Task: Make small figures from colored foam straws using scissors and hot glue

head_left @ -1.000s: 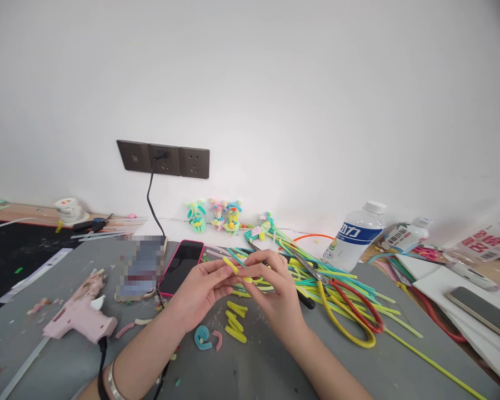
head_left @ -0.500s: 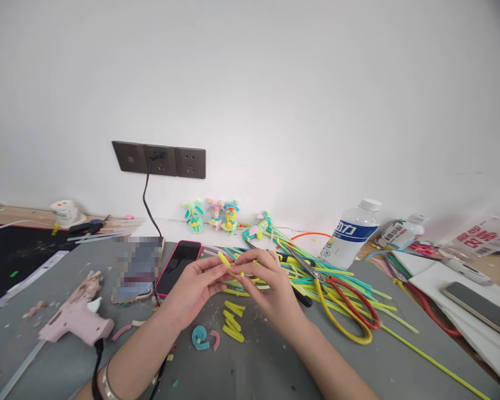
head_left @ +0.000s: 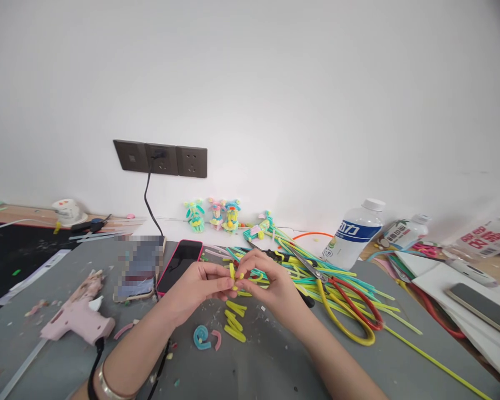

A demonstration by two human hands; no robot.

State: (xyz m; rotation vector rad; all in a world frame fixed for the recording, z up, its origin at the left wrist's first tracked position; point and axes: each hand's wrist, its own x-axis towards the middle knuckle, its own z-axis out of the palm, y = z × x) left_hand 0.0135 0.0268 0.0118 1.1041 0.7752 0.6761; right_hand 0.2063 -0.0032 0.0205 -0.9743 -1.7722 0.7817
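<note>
Both hands meet above the grey table [head_left: 254, 372]. My left hand [head_left: 198, 289] and my right hand [head_left: 266, 280] each pinch one end of a short yellow straw piece [head_left: 233, 275], which is bent into a loop between the fingertips. Under the hands lie several cut yellow straw pieces [head_left: 234, 322] and a blue curled straw piece [head_left: 201, 337] beside a pink curl. A heap of long yellow and teal straws [head_left: 316, 278] spreads to the right of my right hand.
Scissors with yellow and red handles [head_left: 345, 308] lie on the straws. A pink glue gun [head_left: 77, 316] rests at left, a pink-cased phone [head_left: 179, 264] behind my left hand. A water bottle [head_left: 354, 233], small straw figures [head_left: 216, 215] and a wall socket [head_left: 160, 158] stand behind.
The yellow straw piece, held stretched out slantwise before, is now folded upright into a loop. Both hands have drawn closer together and slightly lower.
</note>
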